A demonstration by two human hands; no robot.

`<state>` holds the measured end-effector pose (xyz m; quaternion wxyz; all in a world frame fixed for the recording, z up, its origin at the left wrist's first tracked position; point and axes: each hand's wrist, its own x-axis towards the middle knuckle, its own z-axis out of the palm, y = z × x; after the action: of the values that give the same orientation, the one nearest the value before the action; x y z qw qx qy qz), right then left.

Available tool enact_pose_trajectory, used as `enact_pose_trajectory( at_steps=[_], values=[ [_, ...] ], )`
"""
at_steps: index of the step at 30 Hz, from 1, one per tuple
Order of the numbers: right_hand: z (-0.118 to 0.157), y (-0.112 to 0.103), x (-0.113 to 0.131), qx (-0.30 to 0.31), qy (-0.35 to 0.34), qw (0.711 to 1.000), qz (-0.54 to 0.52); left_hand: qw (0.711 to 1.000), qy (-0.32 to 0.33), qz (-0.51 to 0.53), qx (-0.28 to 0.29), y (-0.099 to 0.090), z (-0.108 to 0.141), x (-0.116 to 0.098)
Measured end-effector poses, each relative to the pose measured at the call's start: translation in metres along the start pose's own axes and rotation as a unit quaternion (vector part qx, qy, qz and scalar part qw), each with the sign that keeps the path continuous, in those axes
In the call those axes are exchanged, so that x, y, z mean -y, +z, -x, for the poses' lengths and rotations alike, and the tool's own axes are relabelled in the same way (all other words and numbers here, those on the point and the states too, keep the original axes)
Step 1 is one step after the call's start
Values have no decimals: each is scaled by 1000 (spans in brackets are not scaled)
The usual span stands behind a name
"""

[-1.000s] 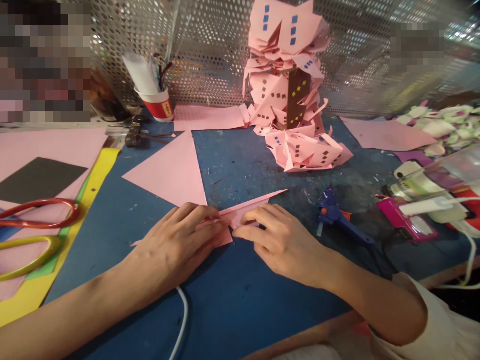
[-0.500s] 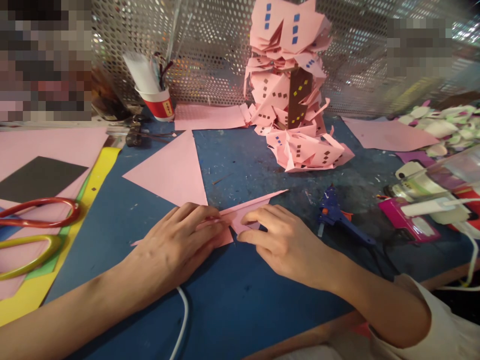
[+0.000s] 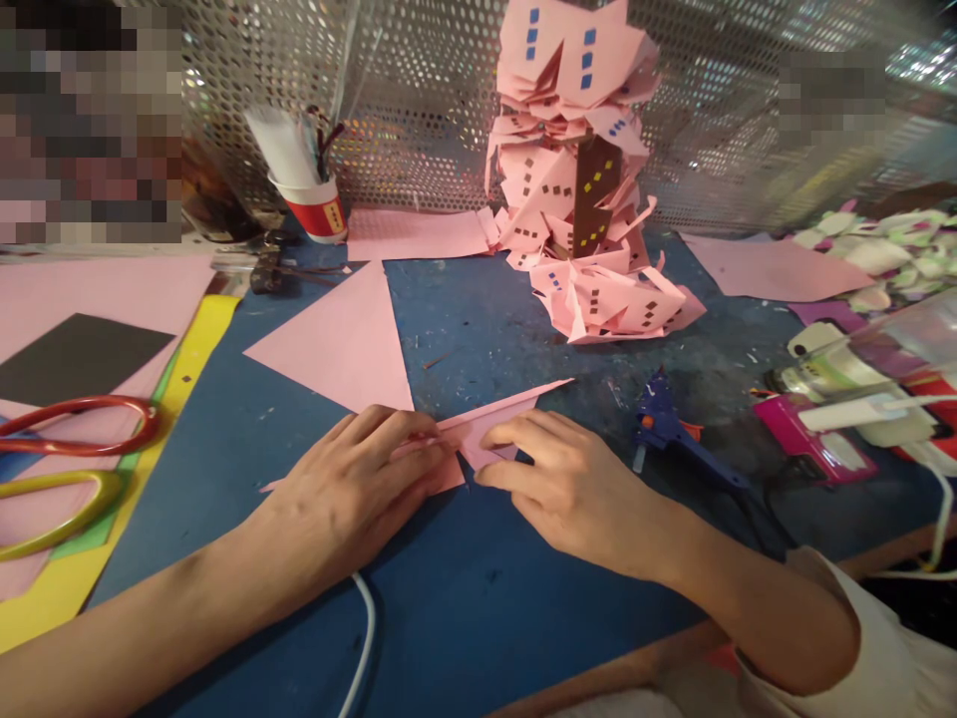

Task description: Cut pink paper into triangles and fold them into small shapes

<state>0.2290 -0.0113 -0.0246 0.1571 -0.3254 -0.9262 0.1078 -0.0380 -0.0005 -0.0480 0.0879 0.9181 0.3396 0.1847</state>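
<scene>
Between my two hands lies a piece of pink paper [image 3: 493, 424] with a narrow folded strip along its upper edge, its tip pointing up to the right. My left hand [image 3: 366, 469] is pressed over the paper's left part, fingers bent and close together, and hides much of it. The fingers of my right hand [image 3: 557, 474] are curled on the right part, thumb and forefinger gripping it. A flat pink paper sheet [image 3: 340, 339] with a pointed top lies just beyond my left hand.
A blue glue gun [image 3: 673, 429] lies right of my right hand. Behind stands a pink folded-paper model [image 3: 598, 299]. Scissors with red handles [image 3: 82, 424] and yellow ones [image 3: 67, 509] lie at left. A white cable [image 3: 366, 638] crosses the near table; a cup [image 3: 314, 207] stands behind.
</scene>
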Motion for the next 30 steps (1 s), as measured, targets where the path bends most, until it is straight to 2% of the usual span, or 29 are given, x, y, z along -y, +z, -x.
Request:
enact_pose_trajectory(
  at_steps=[11, 30],
  values=[
    [0, -1, -1, 13, -3, 1000, -4, 1000, -2, -2, 0, -1, 0, -2],
    [-3, 2, -2, -1, 12, 1000, -19, 1000, -7, 5, -1, 0, 1, -1]
  ],
)
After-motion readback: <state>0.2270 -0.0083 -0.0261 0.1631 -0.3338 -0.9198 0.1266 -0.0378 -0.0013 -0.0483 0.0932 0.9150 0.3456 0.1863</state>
